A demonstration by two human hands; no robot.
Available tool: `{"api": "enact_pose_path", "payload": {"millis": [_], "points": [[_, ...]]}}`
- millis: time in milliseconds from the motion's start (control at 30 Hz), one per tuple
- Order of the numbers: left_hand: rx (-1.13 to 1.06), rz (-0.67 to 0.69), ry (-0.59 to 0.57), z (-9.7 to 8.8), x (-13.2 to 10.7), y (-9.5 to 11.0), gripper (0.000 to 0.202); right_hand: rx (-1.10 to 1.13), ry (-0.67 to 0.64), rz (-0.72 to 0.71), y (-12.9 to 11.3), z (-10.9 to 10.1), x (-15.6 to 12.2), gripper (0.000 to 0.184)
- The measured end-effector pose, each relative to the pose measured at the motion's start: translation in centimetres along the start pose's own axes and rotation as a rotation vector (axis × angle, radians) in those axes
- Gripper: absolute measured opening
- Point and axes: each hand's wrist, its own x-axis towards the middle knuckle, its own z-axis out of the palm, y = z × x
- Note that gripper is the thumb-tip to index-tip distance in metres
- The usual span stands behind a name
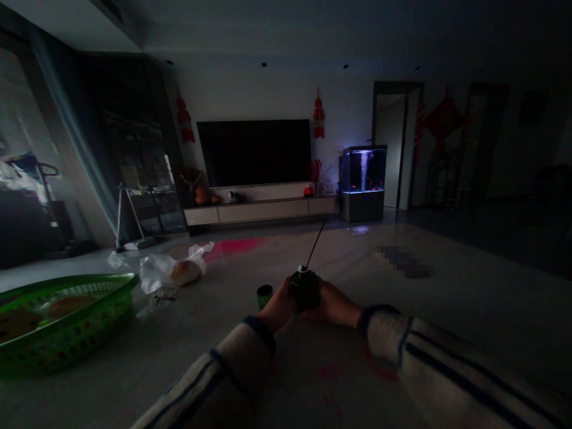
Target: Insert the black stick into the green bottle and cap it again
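Observation:
Both of my hands are wrapped round a squat dark green bottle [305, 291] at the middle of the table. A white ring circles its neck, and one thin dark stick leans out of the top to the right. My left hand [277, 307] grips its left side; my right hand [338, 304] grips the right side. Some fingers are hidden behind the bottle. Just left of my left hand stands a small green cylinder [264, 297] with a dark top. Dim light hides finer detail.
A green plastic basket [89, 325] sits at the left, holding bread-like items. Near it lie a round bun [185, 272] in clear plastic [154, 271] and what looks like eyeglasses [165, 295]. A pixelated flat object [404, 262] lies right. Beyond are a television [254, 153] and lit aquarium [364, 173].

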Motion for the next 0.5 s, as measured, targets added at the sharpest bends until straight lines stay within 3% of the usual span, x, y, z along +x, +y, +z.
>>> {"api": "enact_pose_path", "payload": {"millis": [233, 500], "points": [[0.043, -0.020, -0.122, -1.1, 0.5, -1.5, 0.055, 0.081, -0.017, -0.032, 1.8, 0.6, 0.7, 0.056], [0.281, -0.018, -0.061, -0.7, 0.9, -2.0, 0.053, 0.149, -0.022, -0.022, 2.7, 0.7, 2.0, 0.042]]}}
